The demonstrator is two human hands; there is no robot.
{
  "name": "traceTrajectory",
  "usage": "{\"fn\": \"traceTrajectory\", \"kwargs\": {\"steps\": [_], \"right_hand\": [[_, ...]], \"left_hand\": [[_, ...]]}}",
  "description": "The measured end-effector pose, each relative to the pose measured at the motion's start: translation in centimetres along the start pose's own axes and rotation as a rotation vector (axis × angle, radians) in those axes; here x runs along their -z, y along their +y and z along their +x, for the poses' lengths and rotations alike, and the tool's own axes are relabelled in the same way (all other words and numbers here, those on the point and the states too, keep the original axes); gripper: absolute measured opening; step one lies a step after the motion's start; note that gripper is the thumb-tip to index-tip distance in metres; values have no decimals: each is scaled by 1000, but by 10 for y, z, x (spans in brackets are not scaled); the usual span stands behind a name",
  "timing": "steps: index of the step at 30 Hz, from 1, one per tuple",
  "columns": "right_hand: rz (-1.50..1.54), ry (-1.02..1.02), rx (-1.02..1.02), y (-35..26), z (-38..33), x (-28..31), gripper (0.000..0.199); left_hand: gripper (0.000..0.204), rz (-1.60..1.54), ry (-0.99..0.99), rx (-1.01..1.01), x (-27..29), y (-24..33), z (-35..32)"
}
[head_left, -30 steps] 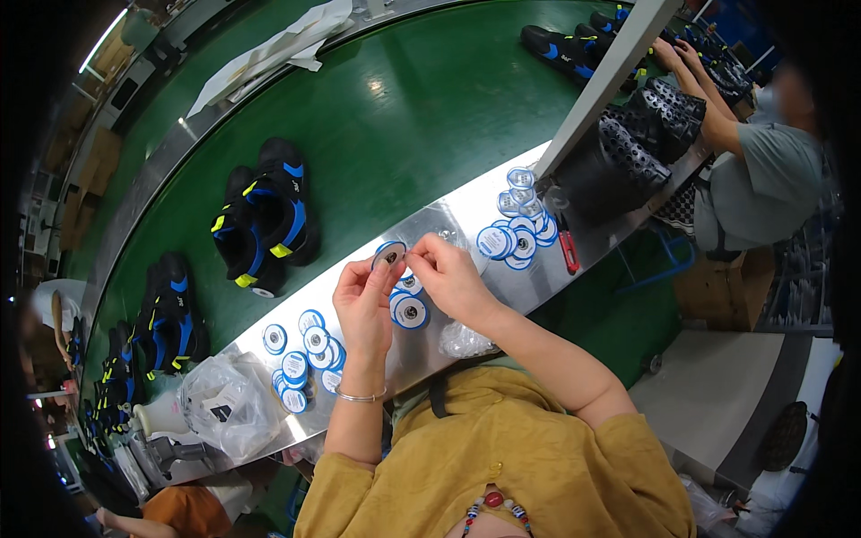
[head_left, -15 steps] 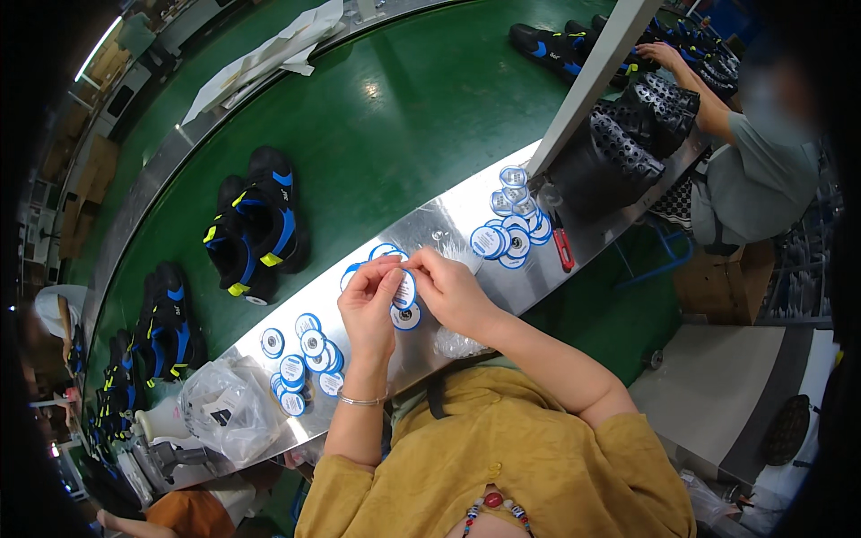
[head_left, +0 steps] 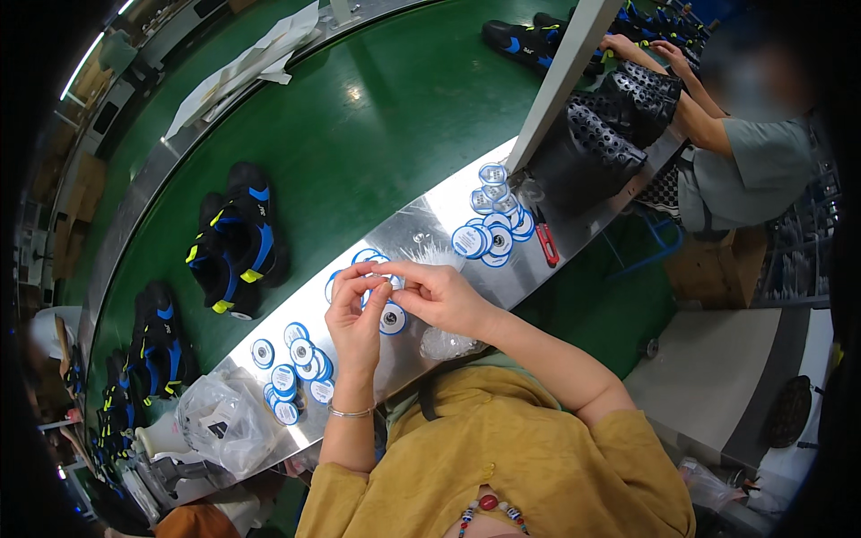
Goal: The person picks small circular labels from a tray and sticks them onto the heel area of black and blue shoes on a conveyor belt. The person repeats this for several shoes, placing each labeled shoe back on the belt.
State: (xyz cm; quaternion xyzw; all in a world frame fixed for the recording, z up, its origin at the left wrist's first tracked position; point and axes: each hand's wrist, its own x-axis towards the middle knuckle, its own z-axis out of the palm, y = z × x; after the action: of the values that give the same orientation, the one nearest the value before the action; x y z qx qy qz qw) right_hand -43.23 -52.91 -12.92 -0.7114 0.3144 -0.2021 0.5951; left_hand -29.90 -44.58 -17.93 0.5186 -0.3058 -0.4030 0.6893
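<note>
Above the metal bench my left hand (head_left: 355, 316) and my right hand (head_left: 441, 298) meet, their fingers pinched closed. Between them is a round white tag (head_left: 395, 282) with a blue rim, mostly covered by the fingertips. What my right fingertips grip is too small to make out. Just below lies another round tag (head_left: 392, 319) with a dark centre, and more peek out behind my left hand. Thin clear plastic strands (head_left: 432, 251) lie beyond my right hand. A clear plastic bag (head_left: 446, 343) sits under my right wrist.
Loose tags (head_left: 303, 360) lie left, more (head_left: 491, 235) right, beside red snips (head_left: 546, 242). Black-blue shoes (head_left: 238, 238) stand on the green surface (head_left: 377, 134). A plastic bag (head_left: 224, 421) sits lower left. Black boots (head_left: 583, 152) and a post (head_left: 560, 85) stand before a co-worker (head_left: 753, 170).
My hands have drawn closer together and now cover most of the tag, which showed plainly before. The view has shifted slightly. The co-worker's second hand has come into sight at the shoes.
</note>
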Motion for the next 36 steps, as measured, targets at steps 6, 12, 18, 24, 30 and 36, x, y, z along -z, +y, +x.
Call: {"fn": "traceTrajectory", "kwargs": {"steps": [6, 12, 18, 24, 30, 36], "right_hand": [[-82, 28, 16, 19, 0, 6, 11], [-58, 322, 37, 16, -5, 37, 10], [-133, 450, 15, 48, -30, 53, 9], [-368, 432, 174, 68, -48, 42, 5], [-426, 397, 250, 71, -33, 24, 2], [-364, 403, 264, 69, -29, 31, 3]], "left_hand": [[12, -11, -1, -3, 3, 2, 2], [27, 386, 60, -169, -3, 6, 1], [42, 1130, -189, -446, -5, -11, -5], [51, 1346, -277, -422, 3, -25, -5], [46, 1345, -234, -439, 9, -43, 2], [35, 1239, -118, -496, 9, -41, 3]]}}
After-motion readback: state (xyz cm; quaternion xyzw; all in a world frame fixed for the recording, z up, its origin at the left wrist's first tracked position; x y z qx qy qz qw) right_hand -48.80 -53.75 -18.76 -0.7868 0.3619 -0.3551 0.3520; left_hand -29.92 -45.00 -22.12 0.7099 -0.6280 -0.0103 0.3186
